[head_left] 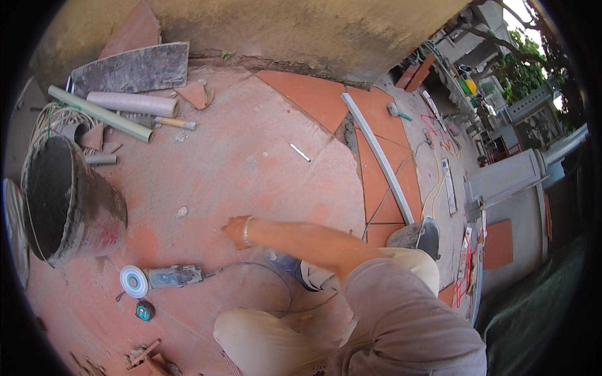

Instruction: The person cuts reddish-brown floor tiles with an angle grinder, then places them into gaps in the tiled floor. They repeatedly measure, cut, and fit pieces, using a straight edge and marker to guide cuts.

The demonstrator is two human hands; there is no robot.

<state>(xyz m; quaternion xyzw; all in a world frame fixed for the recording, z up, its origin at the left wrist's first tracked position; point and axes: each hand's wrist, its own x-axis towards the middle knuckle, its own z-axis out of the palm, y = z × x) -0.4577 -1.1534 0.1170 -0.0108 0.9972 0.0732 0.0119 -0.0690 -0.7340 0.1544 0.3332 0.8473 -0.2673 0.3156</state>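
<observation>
My right arm stretches leftward across the reddish dusty floor, and my right hand (237, 232) hangs over it, a bracelet at the wrist. The fingers are too small and blurred to show whether they are closed on anything. Nearest to the hand, on the lower left, lies an angle grinder (174, 276) with a pale disc (133, 281), its cord running toward my legs. A round teal and black tape measure (144, 310) rests just below the disc. Farther up the floor is a thin white pen-like stick (300, 152). My left hand is out of view.
A large mortar-caked bucket (94, 207) stands at left, near a pale green tube (100, 114) and a brush (175, 123). A long metal straightedge (379, 160) crosses orange tiles (307, 94) on the right. A mallet (394, 110) and smaller bucket (428, 238) are there too.
</observation>
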